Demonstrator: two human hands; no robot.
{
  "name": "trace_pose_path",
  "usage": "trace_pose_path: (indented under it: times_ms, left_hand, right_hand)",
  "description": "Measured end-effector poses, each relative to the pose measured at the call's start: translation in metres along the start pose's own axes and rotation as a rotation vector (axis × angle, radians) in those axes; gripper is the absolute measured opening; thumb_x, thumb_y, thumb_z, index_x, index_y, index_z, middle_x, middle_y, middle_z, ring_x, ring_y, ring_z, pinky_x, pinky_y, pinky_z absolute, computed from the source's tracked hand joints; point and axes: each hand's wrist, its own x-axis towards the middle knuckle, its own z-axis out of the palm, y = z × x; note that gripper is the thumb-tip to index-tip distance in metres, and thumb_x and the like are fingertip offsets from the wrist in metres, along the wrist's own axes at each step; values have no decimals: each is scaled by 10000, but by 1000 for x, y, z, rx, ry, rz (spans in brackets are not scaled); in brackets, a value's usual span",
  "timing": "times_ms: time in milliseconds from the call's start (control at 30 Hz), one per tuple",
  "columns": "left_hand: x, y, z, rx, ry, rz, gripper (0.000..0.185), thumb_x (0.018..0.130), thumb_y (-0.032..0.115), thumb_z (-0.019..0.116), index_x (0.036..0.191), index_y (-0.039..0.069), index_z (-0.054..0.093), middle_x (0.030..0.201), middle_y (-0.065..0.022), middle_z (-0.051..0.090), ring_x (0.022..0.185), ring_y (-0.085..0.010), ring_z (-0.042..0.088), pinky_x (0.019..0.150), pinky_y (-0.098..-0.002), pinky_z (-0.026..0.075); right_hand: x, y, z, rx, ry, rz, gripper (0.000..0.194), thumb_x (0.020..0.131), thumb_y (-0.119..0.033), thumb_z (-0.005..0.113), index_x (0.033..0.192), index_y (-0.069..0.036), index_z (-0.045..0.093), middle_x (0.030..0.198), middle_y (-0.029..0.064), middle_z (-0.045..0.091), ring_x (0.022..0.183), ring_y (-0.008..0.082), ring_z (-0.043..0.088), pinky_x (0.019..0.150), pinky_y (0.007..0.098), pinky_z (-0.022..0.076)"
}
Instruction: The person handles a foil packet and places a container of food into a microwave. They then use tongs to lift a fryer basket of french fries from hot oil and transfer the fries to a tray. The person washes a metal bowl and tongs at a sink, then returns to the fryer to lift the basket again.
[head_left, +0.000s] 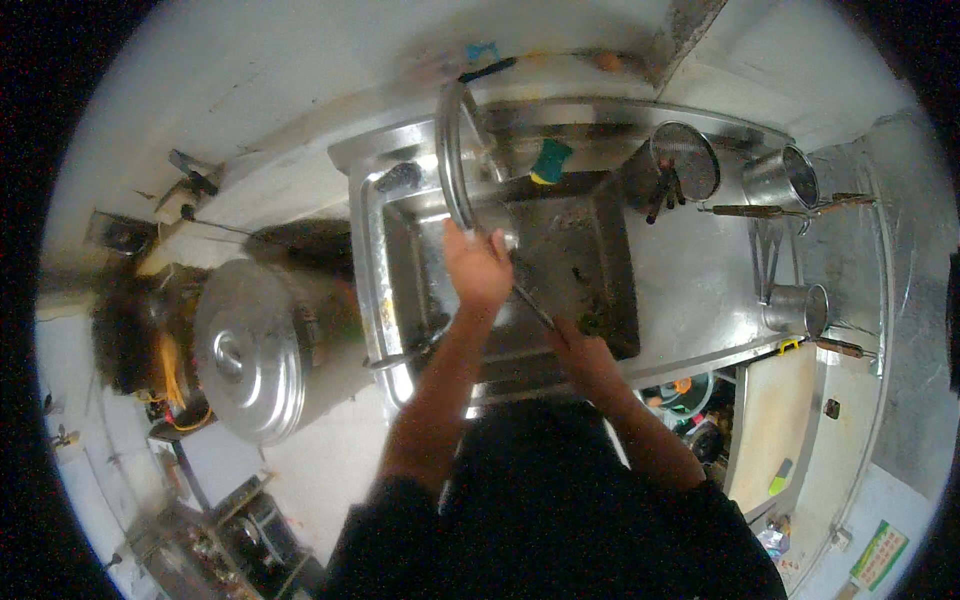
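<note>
My left hand (480, 270) is over the stainless steel sink (630, 300), right at the outlet of the arched metal faucet (448, 150). Its fingers curl around the upper end of a long-handled metal utensil (532, 301); the utensil's head is blurred and partly covered, so its kind is unclear. Lower and to the right, my right hand (585, 356) grips the other end of that slanting handle. Small dark scraps (592, 322) lie on the sink floor near the right hand. A green and yellow sponge (552, 160) rests on the sink's back ledge.
Right of the basin, a mesh strainer (686, 157) and two metal pots (780, 180) with handles stand on the steel counter (690, 277). A large lidded stockpot (247, 352) is at the left. A small round metal utensil (390, 362) lies across the sink's left rim.
</note>
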Motion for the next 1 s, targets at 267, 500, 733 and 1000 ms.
trace_pose_path:
  times_ms: [267,500,733,1000]
  left_hand:
    - [20,1,-1,305,-155,160,623,952,413,451,1378,-41,420,1375,-206,505,1263,-356,495,1091,-479,316]
    - [68,-42,-15,165,-806,-153,528,903,473,515,1219,63,618,1288,-199,580,1268,-398,485,998,-569,394]
    - [51,-12,-33,232,-872,134,524,888,556,570,1097,93,702,1153,-126,664,1174,-346,559,974,-478,454]
    - [73,-162,-3,-1674,-634,-1068,360,973,349,534,1193,78,622,1136,-81,667,1013,-239,630,931,-423,483]
  right_hand:
    - [21,-30,-57,-495,-126,142,311,935,-275,544,1222,-156,535,781,120,664,625,327,665,494,459,528]
    - [18,-31,-69,-545,-152,-38,341,915,-254,558,1249,-191,532,819,109,661,640,308,669,477,439,531]
    - [36,-14,-98,-541,-172,20,297,921,-282,563,1212,-241,605,864,81,665,730,281,677,570,446,542]
    - [53,-2,-94,116,18,-28,363,909,-290,616,1234,-130,616,983,167,690,848,340,682,696,397,535]
